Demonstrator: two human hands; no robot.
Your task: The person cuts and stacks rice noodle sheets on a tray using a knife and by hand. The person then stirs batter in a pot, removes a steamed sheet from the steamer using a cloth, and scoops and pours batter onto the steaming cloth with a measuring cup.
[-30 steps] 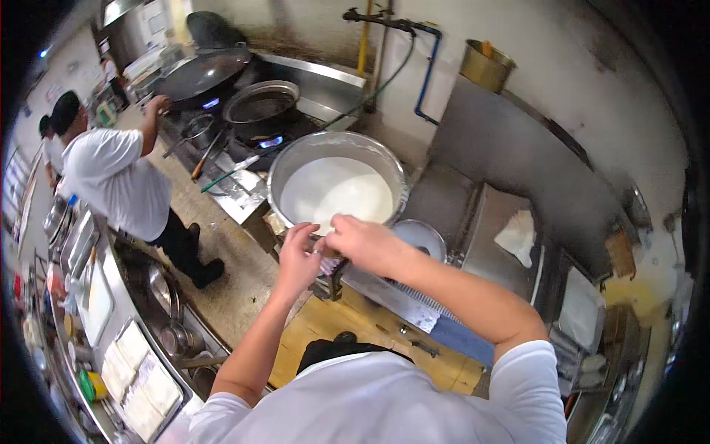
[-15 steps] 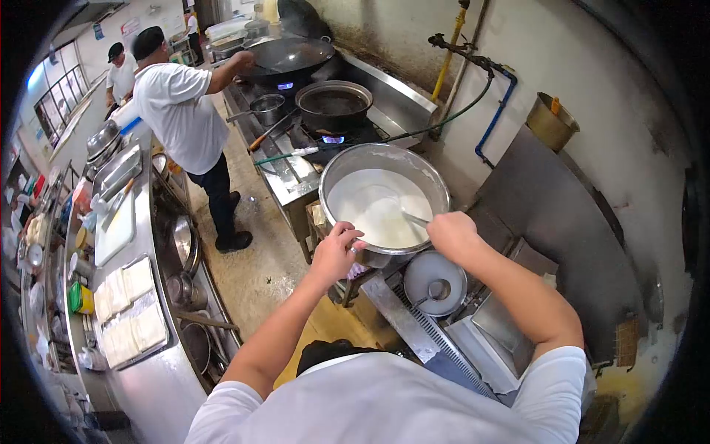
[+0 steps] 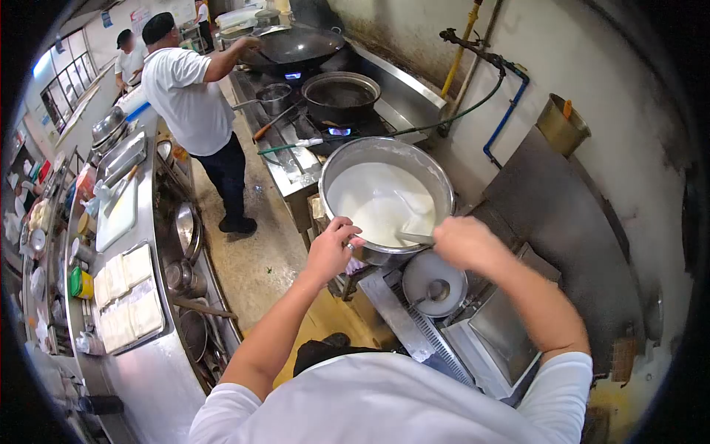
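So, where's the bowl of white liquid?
In the head view, the bowl is just right of centre, nearer than the dark pot, left hand at its rim.

The pot (image 3: 436, 176) is smooth, shiny metal; the liquid (image 3: 361, 196) inside looks smooth. The tabletop (image 3: 140, 388) is satin metal, the wok (image 3: 299, 47) dark, glossy metal, the bucket (image 3: 560, 132) dull metal. The board (image 3: 116, 226) looks like smooth plastic, the shirt (image 3: 340, 407) matt cloth.

A stained off-white wall (image 3: 584, 63) rises behind a long silver steel cooking range (image 3: 403, 87) and carries a slanting yellow pipe (image 3: 460, 48) and an angular blue pipe (image 3: 507, 117). Worn beige flooring (image 3: 270, 296) stretches beside a long silver metal counter (image 3: 144, 385); pale light fills a dark-barred window (image 3: 68, 85).
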